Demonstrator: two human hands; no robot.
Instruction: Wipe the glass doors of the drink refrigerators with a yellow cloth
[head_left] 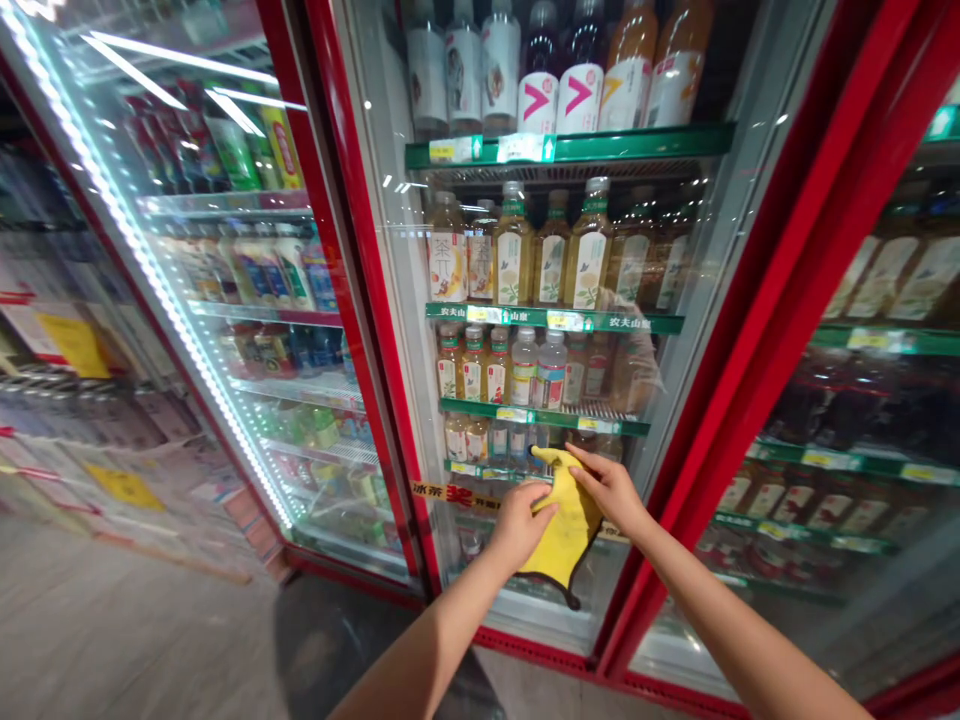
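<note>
A yellow cloth [570, 520] with a dark edge hangs between my two hands, low in front of a glass cooler door. My left hand [523, 520] pinches the cloth's left side between thumb and fingers. At its upper right, my right hand [609, 488] grips the cloth, fingertips over the top edge. Behind the glass stand rows of drink bottles [512, 250] on shelves with green price strips [570, 148]. Whether the cloth touches the glass I cannot tell.
Red door frames [750, 330] run up both sides of this cooler door. Another cooler with a bright light strip [161, 270] and stocked shelves stands at left. More bottles [787, 500] show behind the right door. Grey floor [187, 630] lies at lower left, beside shelves with yellow tags [75, 345].
</note>
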